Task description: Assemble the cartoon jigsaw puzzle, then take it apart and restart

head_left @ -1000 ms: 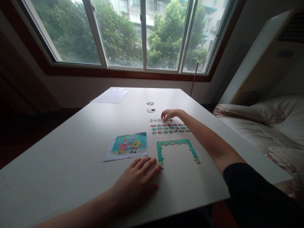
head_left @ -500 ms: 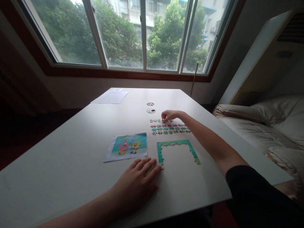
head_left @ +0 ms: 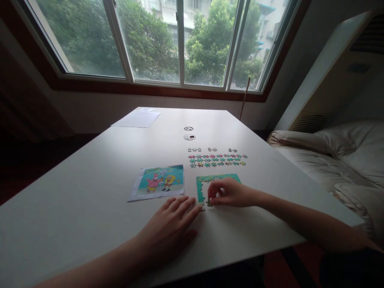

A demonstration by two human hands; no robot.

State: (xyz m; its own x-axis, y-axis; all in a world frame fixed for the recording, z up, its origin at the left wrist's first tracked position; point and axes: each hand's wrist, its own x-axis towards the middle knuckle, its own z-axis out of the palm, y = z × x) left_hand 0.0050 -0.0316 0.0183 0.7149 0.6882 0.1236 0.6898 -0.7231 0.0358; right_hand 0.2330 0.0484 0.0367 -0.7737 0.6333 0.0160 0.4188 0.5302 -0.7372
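Note:
A partly joined jigsaw border point(head_left: 200, 185), mostly green, lies on the white table. My right hand point(head_left: 229, 192) is over its inside, thumb and fingers pinched on a small puzzle piece point(head_left: 210, 203) near the border's lower left end; the hand hides much of the border's right side. My left hand point(head_left: 175, 218) rests flat with fingers stretched out, its index fingertip at the border's lower left corner. Beyond the border, loose puzzle pieces point(head_left: 222, 160) lie in rows. Left of it is a printed reference picture point(head_left: 162, 180) with cartoon figures.
Two round table inserts point(head_left: 189, 137) sit past the loose pieces. A sheet of paper point(head_left: 136, 119) lies at the far left of the white table point(head_left: 90, 184). To the right stands a pale sofa point(head_left: 312, 160), with a window point(head_left: 156, 44) behind the table.
My right hand has come back from the farthest row of loose pieces to the border's lower left, now with a piece in its fingers. The left hand stays nearly in place.

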